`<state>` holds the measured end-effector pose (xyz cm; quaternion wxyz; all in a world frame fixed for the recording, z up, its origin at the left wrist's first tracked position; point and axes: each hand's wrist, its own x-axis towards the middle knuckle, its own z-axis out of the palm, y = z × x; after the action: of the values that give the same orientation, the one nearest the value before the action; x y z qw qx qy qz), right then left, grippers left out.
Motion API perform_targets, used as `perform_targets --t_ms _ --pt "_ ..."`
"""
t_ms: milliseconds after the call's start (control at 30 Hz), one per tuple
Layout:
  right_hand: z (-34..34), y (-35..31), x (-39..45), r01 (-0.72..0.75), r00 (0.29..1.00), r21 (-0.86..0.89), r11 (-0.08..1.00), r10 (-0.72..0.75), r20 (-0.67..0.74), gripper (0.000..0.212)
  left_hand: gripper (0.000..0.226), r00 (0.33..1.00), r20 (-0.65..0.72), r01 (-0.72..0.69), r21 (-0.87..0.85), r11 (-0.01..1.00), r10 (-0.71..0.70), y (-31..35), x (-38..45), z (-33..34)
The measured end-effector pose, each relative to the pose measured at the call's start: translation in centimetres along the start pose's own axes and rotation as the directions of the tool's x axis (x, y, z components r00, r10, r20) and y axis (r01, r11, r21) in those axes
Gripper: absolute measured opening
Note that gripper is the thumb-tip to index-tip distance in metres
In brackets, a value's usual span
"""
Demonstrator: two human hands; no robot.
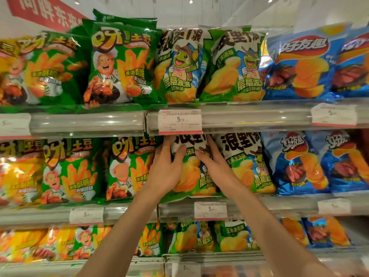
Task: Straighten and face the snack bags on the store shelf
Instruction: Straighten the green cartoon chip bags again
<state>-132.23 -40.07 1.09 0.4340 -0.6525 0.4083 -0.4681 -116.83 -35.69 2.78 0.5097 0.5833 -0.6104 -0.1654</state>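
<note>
From the head view, the left hand [166, 168] and right hand [214, 166] hold a green turtle bag [191, 176] by its sides on the middle shelf [279, 204], fingers curled round its edges. A price tag [180, 121] hangs over its top; a chef bag [127, 168] and a second turtle bag [247, 162] press close on either side.

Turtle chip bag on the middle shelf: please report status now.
Both hands, left hand and right hand, grip the turtle chip bag. Bag upright, facing front. Price tag overhangs its top.
</note>
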Motion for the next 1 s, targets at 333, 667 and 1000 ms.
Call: perform_targets --t_ms 333,667,1000 --pt "-0.5 -0.3 -0.1 0.08 0.988 -0.158 0.984 -0.099 -0.116 0.075 0.055 0.999 0.044 0.021 -0.16 0.987 -0.015 -0.7 0.2 1.3" --pt "-0.3 0.8 -1.1 0.143 0.929 -0.59 0.794 -0.313 -0.196 0.061 0.058 0.997 -0.034 -0.071 -0.024 0.997 0.07 -2.2 0.0 3.6" --pt "-7.5 4.6 -1.9 -0.072 0.913 -0.897 0.436 -0.334 -0.235 0.071 0.057 0.992 -0.086 -0.104 -0.098 0.99 0.096 -3.3 -0.1 3.7"
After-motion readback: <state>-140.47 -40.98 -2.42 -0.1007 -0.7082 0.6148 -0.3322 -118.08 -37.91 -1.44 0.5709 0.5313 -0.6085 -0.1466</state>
